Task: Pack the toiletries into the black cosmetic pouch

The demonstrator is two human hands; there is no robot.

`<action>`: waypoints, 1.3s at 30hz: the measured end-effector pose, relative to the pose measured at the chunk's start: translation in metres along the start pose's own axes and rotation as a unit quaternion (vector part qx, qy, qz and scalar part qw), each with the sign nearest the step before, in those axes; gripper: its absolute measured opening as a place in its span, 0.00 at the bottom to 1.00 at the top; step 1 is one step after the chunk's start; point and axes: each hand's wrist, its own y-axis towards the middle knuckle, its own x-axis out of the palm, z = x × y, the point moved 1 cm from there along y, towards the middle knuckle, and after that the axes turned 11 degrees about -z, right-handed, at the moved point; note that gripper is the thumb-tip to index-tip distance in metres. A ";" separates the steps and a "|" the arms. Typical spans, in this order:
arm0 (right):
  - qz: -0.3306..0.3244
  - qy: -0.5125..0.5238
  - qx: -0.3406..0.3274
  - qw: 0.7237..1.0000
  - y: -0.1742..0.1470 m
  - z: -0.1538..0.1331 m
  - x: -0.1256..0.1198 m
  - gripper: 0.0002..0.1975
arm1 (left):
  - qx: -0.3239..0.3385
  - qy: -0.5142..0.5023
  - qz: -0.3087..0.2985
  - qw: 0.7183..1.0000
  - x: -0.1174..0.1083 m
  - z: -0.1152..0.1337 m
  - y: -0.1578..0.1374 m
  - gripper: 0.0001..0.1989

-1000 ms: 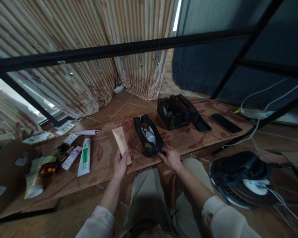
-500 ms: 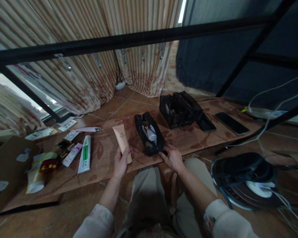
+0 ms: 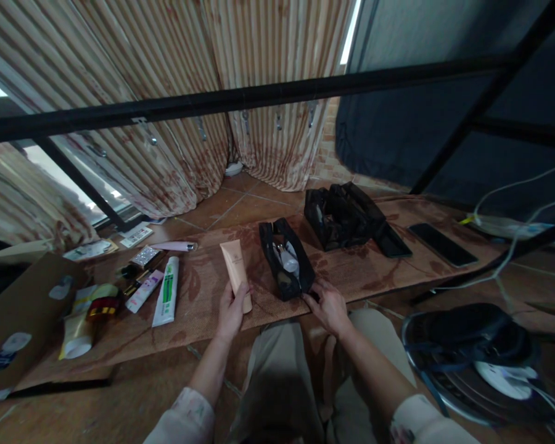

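Note:
My left hand (image 3: 232, 308) is closed around a peach-coloured squeeze tube (image 3: 234, 265), its flat crimped end pointing away from me. The tube is tilted above the brown patterned cloth (image 3: 198, 290). To its right stands a small black mesh pouch (image 3: 277, 271), unzipped, with a pale bottle (image 3: 288, 261) and other items I cannot make out inside. At the pouch's near corner, my right hand (image 3: 329, 306) pinches the edge with thumb and fingers. Farther right sits another black bag (image 3: 340, 216) with open compartments.
On the left lie a white-and-green tube (image 3: 167, 293), a pink tube (image 3: 144, 291), several jars and a cardboard box (image 3: 25, 320). A phone (image 3: 443, 244) is at the right. A black metal rail (image 3: 259, 97) crosses in front; a round stool-like object (image 3: 472, 364) holds cables.
The camera view has tilted, so everything sits slightly lower and farther right in the picture. Both hands keep their hold on the peach tube and the pouch.

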 end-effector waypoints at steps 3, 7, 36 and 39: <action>0.000 0.004 -0.004 1.000 0.000 0.001 0.001 0.12 | 0.004 -0.001 0.001 1.000 0.000 0.000 0.000 0.24; 0.010 0.006 -0.017 1.000 0.000 0.003 0.004 0.12 | 0.006 0.009 0.003 1.000 -0.002 0.001 -0.002 0.24; 0.050 -0.010 -0.030 0.998 0.001 0.005 0.008 0.11 | -0.014 -0.079 0.012 0.997 -0.005 -0.001 -0.001 0.22; 0.049 -0.015 -0.029 0.998 0.001 0.005 0.008 0.11 | -0.012 -0.080 0.011 0.997 -0.006 -0.002 0.000 0.22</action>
